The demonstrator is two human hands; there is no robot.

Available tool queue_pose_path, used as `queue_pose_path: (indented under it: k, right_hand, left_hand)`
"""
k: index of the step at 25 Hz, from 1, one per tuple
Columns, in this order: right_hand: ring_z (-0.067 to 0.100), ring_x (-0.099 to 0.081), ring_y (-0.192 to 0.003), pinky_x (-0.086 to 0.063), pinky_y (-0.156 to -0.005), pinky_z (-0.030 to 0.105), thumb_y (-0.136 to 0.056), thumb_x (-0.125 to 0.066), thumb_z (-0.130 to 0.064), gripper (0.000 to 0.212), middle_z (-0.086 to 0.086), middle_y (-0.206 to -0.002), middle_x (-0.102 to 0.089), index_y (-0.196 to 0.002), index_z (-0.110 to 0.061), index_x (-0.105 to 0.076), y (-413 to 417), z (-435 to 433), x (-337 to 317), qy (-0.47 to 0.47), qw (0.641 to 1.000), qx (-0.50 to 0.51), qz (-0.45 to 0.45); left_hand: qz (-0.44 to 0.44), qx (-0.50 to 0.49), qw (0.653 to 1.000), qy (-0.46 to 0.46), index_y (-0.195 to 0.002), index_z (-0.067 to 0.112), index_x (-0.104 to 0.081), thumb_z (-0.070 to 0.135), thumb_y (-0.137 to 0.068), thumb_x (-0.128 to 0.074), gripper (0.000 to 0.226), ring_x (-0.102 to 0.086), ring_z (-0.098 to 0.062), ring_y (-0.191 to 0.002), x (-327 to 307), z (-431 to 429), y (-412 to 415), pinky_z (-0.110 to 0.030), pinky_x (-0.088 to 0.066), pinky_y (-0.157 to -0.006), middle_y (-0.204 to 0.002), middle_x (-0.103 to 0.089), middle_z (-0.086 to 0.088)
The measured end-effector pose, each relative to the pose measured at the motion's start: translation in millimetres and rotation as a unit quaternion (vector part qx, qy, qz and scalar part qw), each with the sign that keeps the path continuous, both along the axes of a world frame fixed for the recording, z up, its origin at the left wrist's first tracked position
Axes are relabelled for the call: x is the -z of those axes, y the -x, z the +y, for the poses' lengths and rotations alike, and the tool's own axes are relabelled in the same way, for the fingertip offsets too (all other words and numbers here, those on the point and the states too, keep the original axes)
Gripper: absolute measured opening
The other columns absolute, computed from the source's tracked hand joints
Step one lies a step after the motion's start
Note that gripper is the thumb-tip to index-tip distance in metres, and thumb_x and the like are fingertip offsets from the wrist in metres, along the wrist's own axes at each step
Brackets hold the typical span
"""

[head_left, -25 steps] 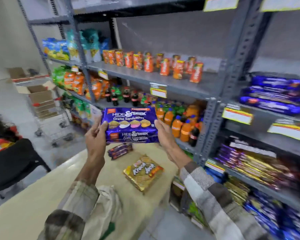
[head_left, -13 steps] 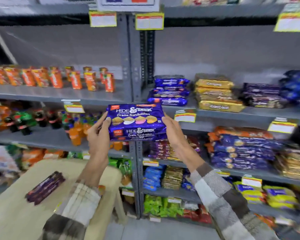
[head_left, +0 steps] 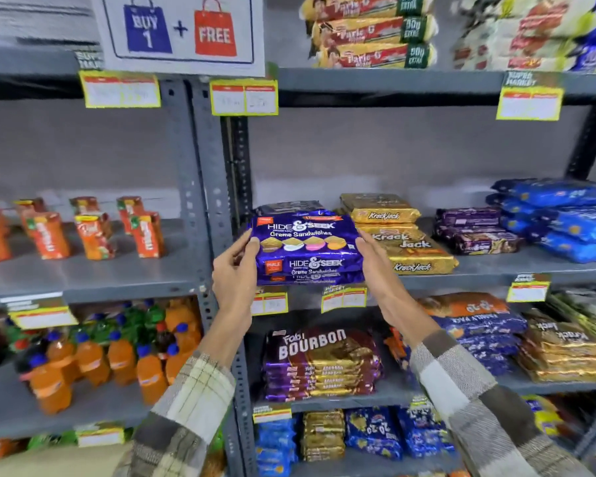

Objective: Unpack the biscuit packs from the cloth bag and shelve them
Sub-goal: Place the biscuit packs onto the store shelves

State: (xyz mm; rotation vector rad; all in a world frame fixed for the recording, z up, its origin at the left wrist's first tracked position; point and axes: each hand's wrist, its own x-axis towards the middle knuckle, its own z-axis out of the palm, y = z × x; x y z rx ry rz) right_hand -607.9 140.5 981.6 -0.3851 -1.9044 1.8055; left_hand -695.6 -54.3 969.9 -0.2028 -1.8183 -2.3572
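Centre of frame: left hand (head_left: 234, 270), fingers curled round one end of stacked Hide & Seek biscuit packs (head_left: 307, 249), right hand (head_left: 375, 266) gripping the other; shelving step, packs at the shelf (head_left: 479, 270) edge beside Krackjack packs (head_left: 406, 244), next probably slid inward

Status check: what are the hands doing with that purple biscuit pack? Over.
Left hand, right hand gripping Hide & Seek packs by the ends. Packs at shelf front, left of Krack Jack stack. Dark pack lies behind.
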Motion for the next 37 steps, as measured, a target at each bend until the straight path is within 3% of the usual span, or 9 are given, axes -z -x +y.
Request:
queue_pose_path:
  k: [6, 11, 17, 24, 28, 30, 32, 35, 37]
  right_hand:
    - [-0.016, -0.065, -0.069, -0.050, -0.067, 0.009, -0.106, -0.033, -0.040, 0.041, -0.036, -0.091, -0.068, -0.146, -0.036, -0.038, 51.8, 22.8, 0.0, -0.026, 0.999, 0.017, -0.013]
    - [-0.017, -0.064, -0.060, -0.044, -0.040, 0.005, -0.105, -0.033, -0.041, 0.041, -0.029, -0.070, -0.067, -0.146, -0.039, -0.035, 89.2, 39.9, -2.6, -0.024, 0.999, 0.005, -0.038]
    - [0.000, -0.066, -0.093, -0.049, -0.074, 0.026, -0.104, -0.030, -0.048, 0.023, -0.016, -0.105, -0.068, -0.121, -0.054, -0.044, 127.5, 54.8, 1.5, -0.069, 0.996, -0.032, -0.041]
    - [-0.009, -0.069, -0.081, -0.048, -0.059, 0.014, -0.102, -0.032, -0.052, 0.033, -0.016, -0.102, -0.070, -0.130, -0.041, -0.045, 129.2, 61.5, 6.6, -0.133, 0.989, -0.040, -0.039]
    - [0.010, -0.066, -0.101, -0.053, -0.077, 0.031, -0.099, -0.027, -0.060, 0.050, 0.000, -0.118, -0.066, -0.138, -0.033, -0.042, 115.7, 58.9, -1.6, -0.239, 0.969, 0.002, -0.061]
    - [0.030, -0.051, -0.127, -0.042, -0.106, 0.048, -0.099, -0.028, -0.059, 0.056, 0.012, -0.136, -0.055, -0.145, -0.027, -0.037, 110.1, 52.3, -4.3, -0.377, 0.914, 0.146, -0.028]
    - [0.033, -0.034, -0.139, -0.028, -0.113, 0.051, -0.098, -0.030, -0.059, 0.060, 0.011, -0.148, -0.042, -0.148, -0.025, -0.034, 101.6, 29.8, -9.0, -0.417, 0.885, 0.199, 0.058]
    - [0.026, -0.035, -0.140, -0.028, -0.116, 0.044, -0.100, -0.039, -0.048, 0.056, 0.009, -0.148, -0.041, -0.148, -0.019, -0.040, 96.4, -25.1, 1.1, -0.389, 0.895, 0.083, 0.202]
    - [0.026, -0.035, -0.142, -0.027, -0.120, 0.041, -0.100, -0.044, -0.038, 0.053, 0.010, -0.151, -0.041, -0.147, -0.013, -0.043, 93.8, -75.0, 17.5, -0.374, 0.890, -0.021, 0.260]
  left_hand:
    - [-0.004, -0.008, 0.999, 0.038, -0.119, 0.042, -0.065, 0.047, -0.088, -0.063, 0.032, -0.075, -0.016, -0.086, 3.8, 31.5, 51.1, -0.050, -0.060, -0.083, -0.097, -0.078, 0.008]
    - [-0.014, -0.068, 0.992, 0.102, -0.114, 0.053, -0.063, 0.067, -0.077, -0.053, 0.040, -0.071, -0.006, -0.087, 0.6, 53.3, 85.0, -0.033, -0.057, -0.083, -0.097, -0.075, 0.014]
    - [-0.044, -0.075, 0.986, 0.140, -0.117, 0.045, -0.063, 0.073, -0.071, -0.047, 0.057, -0.066, -0.024, -0.110, 5.7, 59.8, 117.5, -0.050, -0.049, -0.101, -0.120, -0.069, 0.003]
    - [-0.028, -0.104, 0.980, 0.166, -0.117, 0.047, -0.062, 0.077, -0.072, -0.044, 0.057, -0.067, -0.019, -0.106, 4.6, 60.3, 111.8, -0.049, -0.051, -0.099, -0.116, -0.069, 0.004]
    - [0.033, -0.148, 0.965, 0.212, -0.124, 0.034, -0.058, 0.063, -0.091, -0.044, 0.046, -0.067, -0.005, -0.091, -0.9, 60.6, 97.1, -0.031, -0.052, -0.087, -0.098, -0.067, 0.021]
    - [0.114, -0.192, 0.941, 0.253, -0.138, 0.025, -0.047, 0.045, -0.100, -0.043, 0.043, -0.060, 0.008, -0.090, -3.0, 59.1, 79.9, -0.017, -0.046, -0.084, -0.102, -0.059, 0.027]
    - [0.180, -0.207, 0.917, 0.288, -0.149, 0.016, -0.033, 0.035, -0.103, -0.041, 0.050, -0.047, 0.012, -0.115, -2.3, 58.2, 62.7, -0.010, -0.036, -0.101, -0.132, -0.054, 0.016]
    - [0.224, -0.171, 0.905, 0.318, -0.151, 0.014, -0.031, 0.031, -0.104, -0.039, 0.051, -0.038, -0.004, -0.140, 3.0, 39.3, 38.9, -0.026, -0.032, -0.117, -0.154, -0.042, -0.003]
    - [0.220, -0.180, 0.899, 0.335, -0.146, 0.017, -0.042, 0.030, -0.104, -0.041, 0.045, -0.060, -0.020, -0.122, 13.3, 2.9, 22.7, -0.031, -0.050, -0.099, -0.136, -0.060, -0.012]
